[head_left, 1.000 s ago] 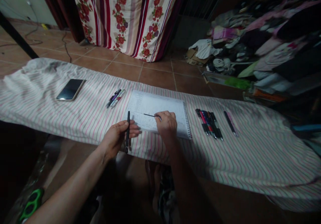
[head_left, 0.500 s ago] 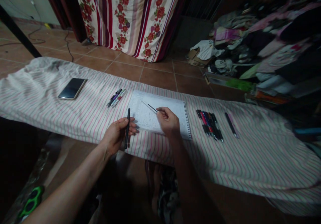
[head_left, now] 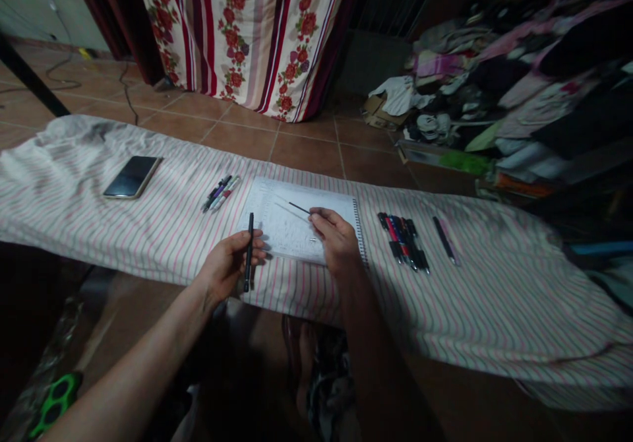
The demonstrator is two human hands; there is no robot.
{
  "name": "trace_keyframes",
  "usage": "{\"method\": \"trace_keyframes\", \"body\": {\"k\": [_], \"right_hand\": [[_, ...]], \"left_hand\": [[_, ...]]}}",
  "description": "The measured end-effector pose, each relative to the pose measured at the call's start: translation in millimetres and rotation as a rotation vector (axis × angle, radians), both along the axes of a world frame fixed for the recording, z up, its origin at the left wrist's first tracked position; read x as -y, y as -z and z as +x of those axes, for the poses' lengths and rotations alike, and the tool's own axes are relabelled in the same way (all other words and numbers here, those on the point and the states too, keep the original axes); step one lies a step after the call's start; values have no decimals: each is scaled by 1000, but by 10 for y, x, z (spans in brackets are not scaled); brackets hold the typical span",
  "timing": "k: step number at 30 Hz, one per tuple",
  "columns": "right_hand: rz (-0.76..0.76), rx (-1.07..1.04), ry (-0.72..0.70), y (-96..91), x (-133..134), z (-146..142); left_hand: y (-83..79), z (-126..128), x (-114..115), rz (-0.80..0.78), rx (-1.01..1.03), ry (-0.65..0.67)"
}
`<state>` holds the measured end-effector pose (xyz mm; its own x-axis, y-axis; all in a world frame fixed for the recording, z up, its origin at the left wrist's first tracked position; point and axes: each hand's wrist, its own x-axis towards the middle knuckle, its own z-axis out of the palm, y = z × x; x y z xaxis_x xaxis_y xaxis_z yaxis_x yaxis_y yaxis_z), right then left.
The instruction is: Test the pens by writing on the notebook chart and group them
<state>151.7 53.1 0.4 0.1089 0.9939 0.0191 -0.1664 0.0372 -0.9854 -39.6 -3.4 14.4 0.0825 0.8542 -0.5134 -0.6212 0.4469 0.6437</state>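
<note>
My left hand (head_left: 233, 262) grips a black pen barrel (head_left: 249, 252) upright between thumb and fingers, at the notebook's near left corner. In my right hand (head_left: 336, 236), thumb and fingertips pinch a thin pen refill (head_left: 299, 208), dark along part of its length and pale toward its far end. Under the refill lies an open spiral notebook (head_left: 291, 244) with faint writing across its page. A tiny pale piece (head_left: 312, 239) shows beside my right hand over the page; its kind is too small to tell.
A phone (head_left: 132, 177) and several pens (head_left: 220, 193) lie left of the notebook on the striped cloth (head_left: 494, 310). To the right are more pens (head_left: 404, 241) and a separate dark pen (head_left: 445, 239). Beyond the cloth, heaped clothes (head_left: 514, 79) and a floral curtain (head_left: 237, 39) stand.
The view has shifted slightly, so the cloth's things sit further left. My right hand has turned a little with the refill, and the tiny pale piece shows now. My left hand keeps its hold.
</note>
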Motion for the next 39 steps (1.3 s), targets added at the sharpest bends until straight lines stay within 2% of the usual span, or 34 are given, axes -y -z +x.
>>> {"method": "trace_keyframes", "body": {"k": [5, 9, 15, 20, 26, 34, 39], "right_hand": [[1, -124, -36, -32, 25, 51], [-17, -171, 30, -97, 52, 74], [-17, -306, 82, -154, 53, 88], [9, -282, 139, -159, 52, 59], [55, -221, 175, -164, 50, 21], [133, -191, 291, -159, 24, 75], [144, -181, 289, -163, 17, 93]], "left_hand": [[-19, 22, -1, 2, -16, 13], [-12, 34, 3, 19, -46, 40], [67, 89, 36, 153, -95, 172], [105, 166, 70, 198, -170, 263], [124, 210, 80, 214, -211, 302], [155, 204, 100, 246, -326, 380], [193, 192, 97, 290, -360, 392]]}}
